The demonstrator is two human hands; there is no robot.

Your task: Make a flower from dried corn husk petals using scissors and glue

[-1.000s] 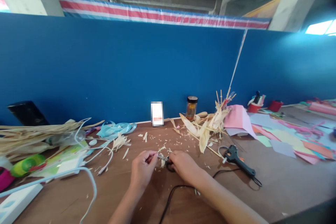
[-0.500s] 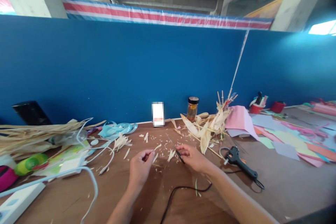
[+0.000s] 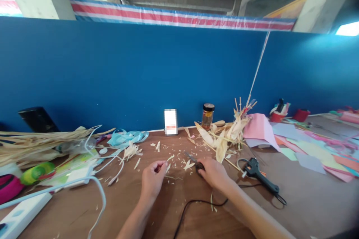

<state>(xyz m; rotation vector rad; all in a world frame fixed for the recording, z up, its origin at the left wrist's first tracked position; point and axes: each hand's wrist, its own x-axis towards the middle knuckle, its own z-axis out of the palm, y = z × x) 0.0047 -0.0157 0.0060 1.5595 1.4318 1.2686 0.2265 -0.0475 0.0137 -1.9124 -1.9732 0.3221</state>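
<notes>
Over the table's (image 3: 162, 216) littered middle, the left hand (image 3: 153, 177) is pinching a pale husk strip (image 3: 170, 157) between thumb and forefinger, while the right hand (image 3: 213, 171) is gripping scissors (image 3: 198, 166), apart from the strip. With so little protruding, a stray snip could be nicking the fingertips, and a loose pinch could be dropping the strip. Both forearms are reaching forward, left fingers curling, right hand pointing the blades away and leftward. Husk scraps (image 3: 189, 165) are lying between; a black cord (image 3: 196, 200) is curving nearer; a glue gun (image 3: 262, 177) is resting rightward.
</notes>
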